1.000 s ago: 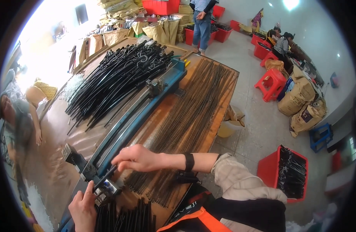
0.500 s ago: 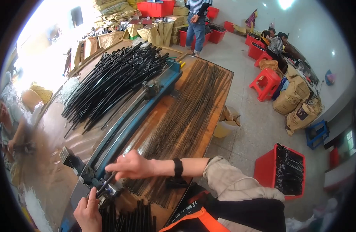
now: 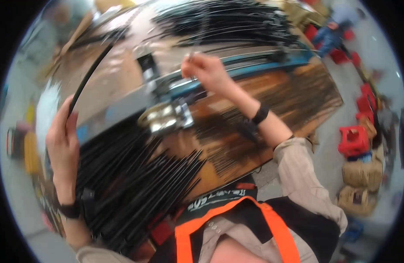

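Left hand (image 3: 64, 138) gripped a black tube (image 3: 91, 72) near the left edge of the table (image 3: 121, 72); right hand (image 3: 206, 73) was closed, apparently on a thin strand (image 3: 202, 30). Judged step: tube repositioning; next move called for a steady free end.

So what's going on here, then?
Someone is working bare-handed at a bench. Their left hand grips a long, curved black rod, while their right hand is up by the blue rail; blur hides whether it holds anything. A bundle of black rods lies close to the worker, and a dark pile lies beyond the rail.
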A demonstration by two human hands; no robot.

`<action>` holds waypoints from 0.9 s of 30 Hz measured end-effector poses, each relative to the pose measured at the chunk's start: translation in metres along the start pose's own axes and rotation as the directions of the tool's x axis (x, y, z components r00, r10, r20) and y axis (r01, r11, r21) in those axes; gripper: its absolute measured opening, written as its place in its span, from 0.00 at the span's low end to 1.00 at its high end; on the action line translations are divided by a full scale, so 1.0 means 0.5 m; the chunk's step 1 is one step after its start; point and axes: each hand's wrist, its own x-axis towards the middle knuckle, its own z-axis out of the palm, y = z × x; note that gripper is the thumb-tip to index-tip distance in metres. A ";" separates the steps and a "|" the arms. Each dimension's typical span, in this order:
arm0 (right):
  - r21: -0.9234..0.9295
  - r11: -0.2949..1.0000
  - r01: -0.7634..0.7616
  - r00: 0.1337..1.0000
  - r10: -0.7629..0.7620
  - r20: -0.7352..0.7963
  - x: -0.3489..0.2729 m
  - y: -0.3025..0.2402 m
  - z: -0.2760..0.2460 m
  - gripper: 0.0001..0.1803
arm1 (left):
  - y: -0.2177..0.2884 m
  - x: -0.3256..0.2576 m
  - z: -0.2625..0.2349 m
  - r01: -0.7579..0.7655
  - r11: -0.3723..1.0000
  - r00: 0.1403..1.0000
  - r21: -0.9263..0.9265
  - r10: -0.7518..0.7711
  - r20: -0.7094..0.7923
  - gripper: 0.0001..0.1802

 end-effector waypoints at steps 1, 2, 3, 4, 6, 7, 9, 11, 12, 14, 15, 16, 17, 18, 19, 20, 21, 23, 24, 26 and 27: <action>0.078 0.994 0.082 0.996 -0.085 0.026 0.033 -0.009 0.023 0.08 | -0.008 -0.018 -0.012 0.034 0.999 0.999 0.031 -0.035 0.020 0.16; 0.104 0.991 0.087 0.994 -0.093 0.050 0.052 -0.010 0.052 0.08 | -0.017 -0.031 -0.016 0.071 0.997 0.997 0.033 -0.071 0.022 0.16; 0.110 0.986 0.123 0.987 -0.133 0.087 0.074 -0.030 0.086 0.07 | -0.023 -0.051 -0.036 0.106 0.994 0.994 0.040 -0.106 0.008 0.16; 0.110 0.981 0.159 0.978 -0.171 0.118 0.093 -0.049 0.113 0.07 | -0.029 -0.067 -0.052 0.134 0.990 0.991 0.040 -0.134 -0.008 0.16; 0.110 0.976 0.186 0.968 -0.202 0.152 0.111 -0.048 0.148 0.07 | -0.061 -0.112 -0.054 0.168 0.984 0.986 0.057 -0.167 -0.016 0.15; 0.122 0.974 0.188 0.967 -0.206 0.147 0.117 -0.045 0.153 0.07 | -0.077 -0.132 -0.055 0.183 0.981 0.983 0.060 -0.182 -0.022 0.15; 0.146 0.973 0.180 0.969 -0.201 0.144 0.118 -0.044 0.165 0.08 | -0.091 -0.157 -0.051 0.207 0.977 0.978 0.059 -0.206 -0.025 0.15; 0.090 0.983 0.158 0.965 -0.173 0.195 0.121 -0.047 0.175 0.09 | -0.096 -0.163 -0.048 0.263 0.964 0.965 0.024 -0.263 0.017 0.15; 0.034 0.990 0.139 0.960 -0.143 0.239 0.124 -0.050 0.178 0.09 | -0.099 -0.163 -0.048 0.289 0.957 0.957 0.010 -0.289 0.037 0.14; -0.022 0.993 0.120 0.951 -0.108 0.289 0.130 -0.056 0.186 0.10 | -0.105 -0.164 -0.040 0.259 0.966 0.966 0.005 -0.259 0.006 0.14; -0.064 0.990 0.123 0.927 -0.091 0.365 0.139 -0.059 0.194 0.10 | -0.109 -0.160 -0.035 0.224 0.975 0.974 0.005 -0.224 -0.024 0.14; -0.105 0.986 0.130 0.897 -0.071 0.437 0.148 -0.061 0.202 0.10 | -0.112 -0.156 -0.032 0.189 0.982 0.981 0.008 -0.188 -0.053 0.14; -0.143 0.980 0.140 0.862 -0.049 0.504 0.153 -0.062 0.208 0.10 | -0.110 -0.152 -0.028 0.192 0.981 0.980 0.015 -0.191 -0.054 0.14; -0.127 0.981 0.148 0.857 -0.064 0.511 0.155 -0.062 0.218 0.10 | -0.105 -0.149 -0.026 0.204 0.979 0.978 0.013 -0.203 -0.049 0.14; -0.243 0.936 0.254 0.863 -0.105 0.495 0.152 -0.059 0.220 0.08 | -0.100 -0.146 -0.023 0.215 0.977 0.976 0.009 -0.214 -0.045 0.14; -0.354 0.866 0.354 0.862 -0.155 0.482 0.149 -0.058 0.220 0.07 | -0.102 -0.144 -0.024 0.226 0.974 0.973 0.010 -0.226 -0.044 0.14; -0.461 0.772 0.437 0.858 -0.205 0.471 0.145 -0.053 0.213 0.06 | -0.109 -0.142 -0.023 0.233 0.972 0.971 0.026 -0.232 -0.049 0.14; -0.543 0.680 0.492 0.869 -0.356 0.342 0.130 -0.018 0.156 0.02 | -0.126 -0.142 -0.015 0.215 0.975 0.976 0.052 -0.214 -0.028 0.14; -0.603 0.621 0.501 0.866 -0.366 0.342 0.114 -0.003 0.109 0.01 | -0.134 -0.146 -0.015 0.209 0.976 0.978 0.064 -0.209 -0.016 0.14; -0.713 0.512 0.480 0.870 -0.382 0.311 0.065 0.046 -0.004 0.02 | -0.144 -0.144 -0.001 0.214 0.973 0.976 0.089 -0.218 0.030 0.14; -0.743 0.529 0.409 0.900 -0.369 0.232 0.035 0.069 -0.051 0.04 | -0.147 -0.142 0.004 0.213 0.970 0.972 0.115 -0.223 0.079 0.14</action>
